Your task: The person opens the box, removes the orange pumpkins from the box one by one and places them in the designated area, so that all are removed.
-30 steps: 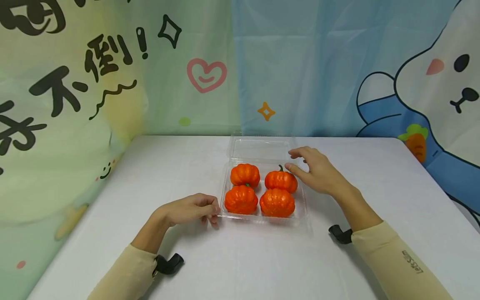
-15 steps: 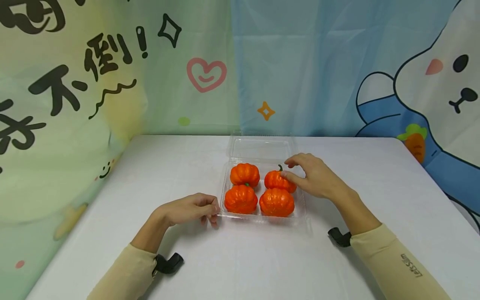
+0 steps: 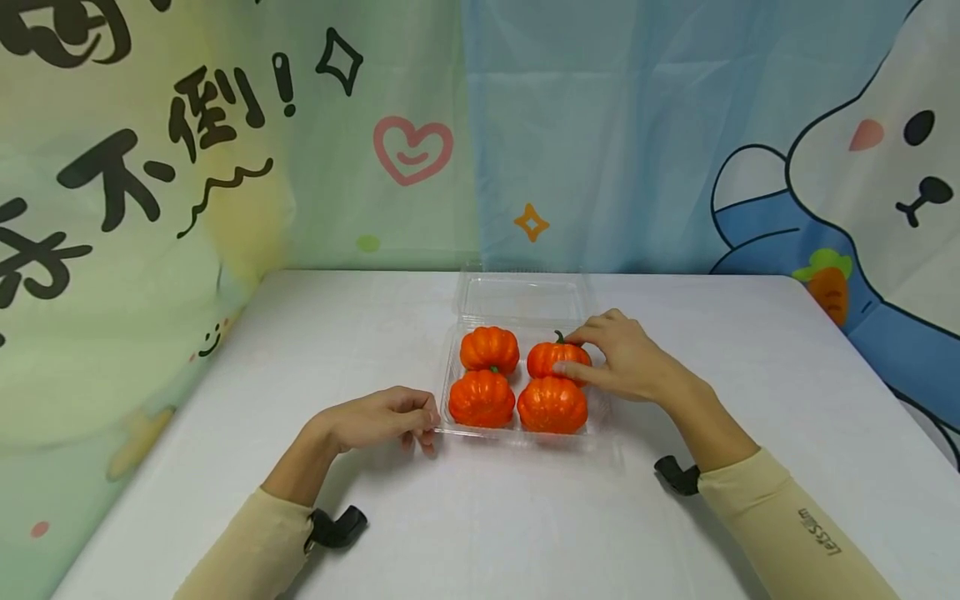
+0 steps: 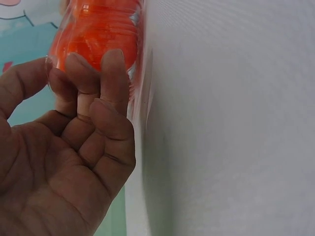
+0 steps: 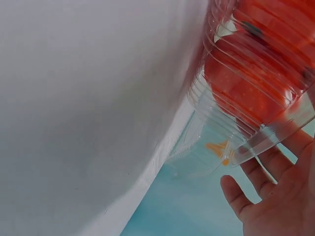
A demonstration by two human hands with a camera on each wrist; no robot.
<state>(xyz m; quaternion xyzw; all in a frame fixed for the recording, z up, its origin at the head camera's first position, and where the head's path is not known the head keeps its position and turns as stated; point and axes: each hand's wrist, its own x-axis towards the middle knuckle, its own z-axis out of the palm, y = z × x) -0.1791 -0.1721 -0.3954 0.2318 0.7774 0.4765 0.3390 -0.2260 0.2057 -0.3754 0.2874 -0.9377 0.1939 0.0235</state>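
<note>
A clear plastic clamshell container [image 3: 525, 435] lies on the table with its lid [image 3: 522, 296] folded back. Small orange pumpkins sit inside in two rows. At the left front corner, my left hand [image 3: 390, 417] pinches the container's rim between thumb and index finger; the left wrist view shows the other fingers loosely bent under it. My right hand [image 3: 626, 358] reaches over the right wall and grips the back right pumpkin [image 3: 553, 357], thumb on its near side and index finger behind its green stem. Seen from the right wrist, fingers [image 5: 273, 162] pass over the rim, their tips partly hidden.
The front right pumpkin [image 3: 553, 406] touches the gripped one. On the left are the front left pumpkin [image 3: 482, 399] and the back left pumpkin [image 3: 490, 350]. A white cloth covers the table [image 3: 480, 517]; a printed curtain [image 3: 600, 133] hangs behind its far edge.
My right hand has moved left and down from beside the lid onto the back right pumpkin, closing its thumb and fingers around it. My left hand keeps its place on the rim.
</note>
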